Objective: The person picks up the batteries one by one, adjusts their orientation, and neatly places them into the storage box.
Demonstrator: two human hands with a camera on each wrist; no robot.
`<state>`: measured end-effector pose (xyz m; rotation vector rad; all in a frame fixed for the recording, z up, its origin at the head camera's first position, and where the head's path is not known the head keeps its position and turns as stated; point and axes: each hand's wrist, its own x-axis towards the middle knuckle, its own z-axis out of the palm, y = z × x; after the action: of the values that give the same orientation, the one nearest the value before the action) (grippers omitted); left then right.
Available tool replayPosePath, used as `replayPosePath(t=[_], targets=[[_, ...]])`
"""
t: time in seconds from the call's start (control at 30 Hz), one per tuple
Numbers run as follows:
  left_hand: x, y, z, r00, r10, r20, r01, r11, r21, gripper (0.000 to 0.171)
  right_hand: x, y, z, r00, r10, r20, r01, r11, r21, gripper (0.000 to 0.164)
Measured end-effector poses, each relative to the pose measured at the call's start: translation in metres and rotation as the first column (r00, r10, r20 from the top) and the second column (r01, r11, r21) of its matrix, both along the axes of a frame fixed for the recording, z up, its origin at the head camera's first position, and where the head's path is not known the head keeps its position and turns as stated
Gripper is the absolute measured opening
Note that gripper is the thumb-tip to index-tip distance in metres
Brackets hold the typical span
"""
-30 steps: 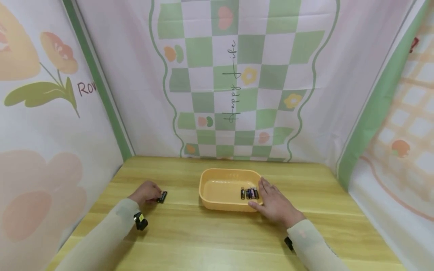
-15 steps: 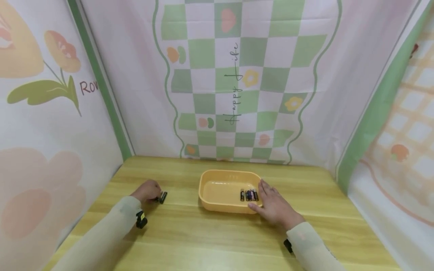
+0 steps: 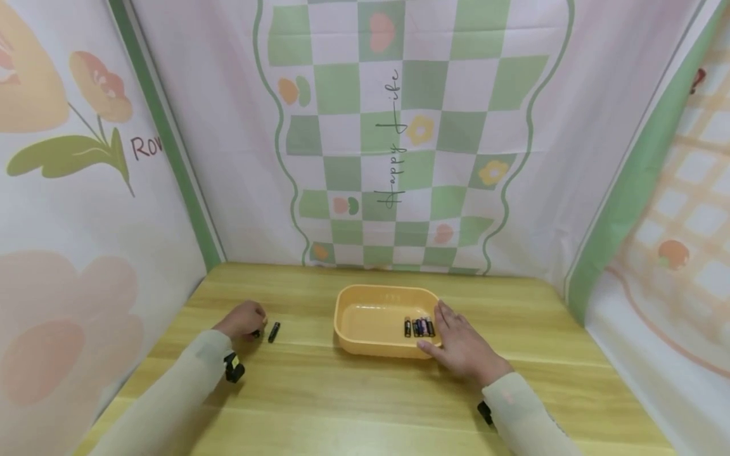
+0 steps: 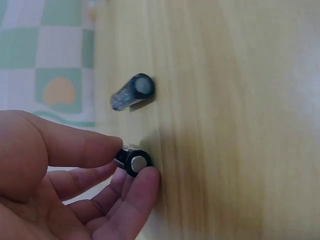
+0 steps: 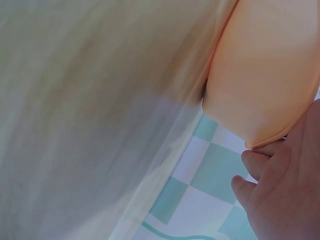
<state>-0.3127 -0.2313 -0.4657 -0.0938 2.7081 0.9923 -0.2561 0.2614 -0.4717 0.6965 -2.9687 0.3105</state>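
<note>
My left hand (image 3: 244, 320) pinches a small black battery (image 4: 127, 159) between thumb and fingers, just over the wooden table. Another black battery (image 3: 274, 332) lies on the table a little to the right of this hand. At the right end of a yellow plastic basin (image 3: 365, 347), my right hand (image 3: 464, 345) rests with its fingers stretched along the rim and its thumb at the front corner. Several batteries (image 3: 419, 327) lie side by side inside the basin, near that hand. In the right wrist view, the fingertips (image 5: 255, 162) show at the basin's rim.
The wooden table (image 3: 342, 405) runs back to a hanging cloth (image 3: 422, 171) with green and white checks. Printed cloth sides (image 3: 114, 221) stand to the left and right. A small black device (image 3: 234, 367) is strapped at the left wrist.
My left hand has drawn slightly left with one battery, parting it from the one beside it, which stays on the table. My right hand stays at the basin.
</note>
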Motion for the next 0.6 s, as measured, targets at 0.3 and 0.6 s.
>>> replayPosePath(t=[0.3,0.6], targets=[[0.0,-0.015,-0.009,0.999,0.021,-0.037,-0.012,0.971,0.237,0.026,-0.001,0.0,0.0,1.0,0.003,-0.01,-0.003,1.0,-0.006,0.097],[0.002,-0.014,-0.008,0.998,0.048,0.04,-0.06,0.915,0.399,0.033,0.0,0.0,0.0,1.0,0.003,-0.008,-0.003,1.0,-0.003,0.097]])
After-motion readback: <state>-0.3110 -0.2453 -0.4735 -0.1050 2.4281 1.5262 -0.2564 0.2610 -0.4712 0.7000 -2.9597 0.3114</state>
